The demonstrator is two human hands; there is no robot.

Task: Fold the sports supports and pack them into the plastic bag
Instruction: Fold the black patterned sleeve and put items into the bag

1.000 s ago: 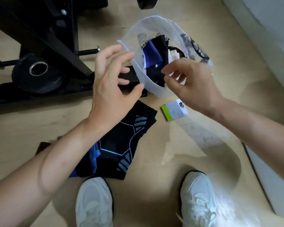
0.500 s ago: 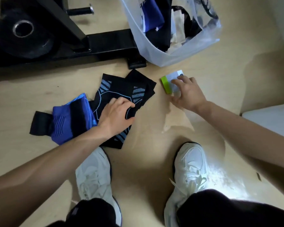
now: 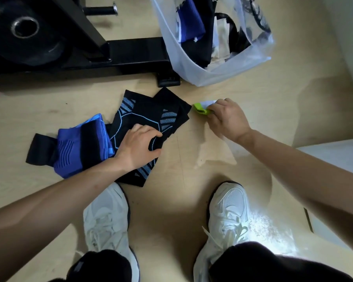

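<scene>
Hands are low on the wooden floor [image 3: 194, 151], near the centre of the frame. There the left hand [image 3: 138, 143] lies on the black support [image 3: 145, 110], fingers curled and gripping its fabric; the blue support [image 3: 77, 147] is touching it at the left. At centre right the right hand [image 3: 228, 119] pinches a small green-and-white card [image 3: 200, 108]. At the upper right the plastic bag [image 3: 255, 58] holds other supports.

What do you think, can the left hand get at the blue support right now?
Probably yes: the left hand holds the black support, and the blue support lies uncovered right beside it.
</scene>
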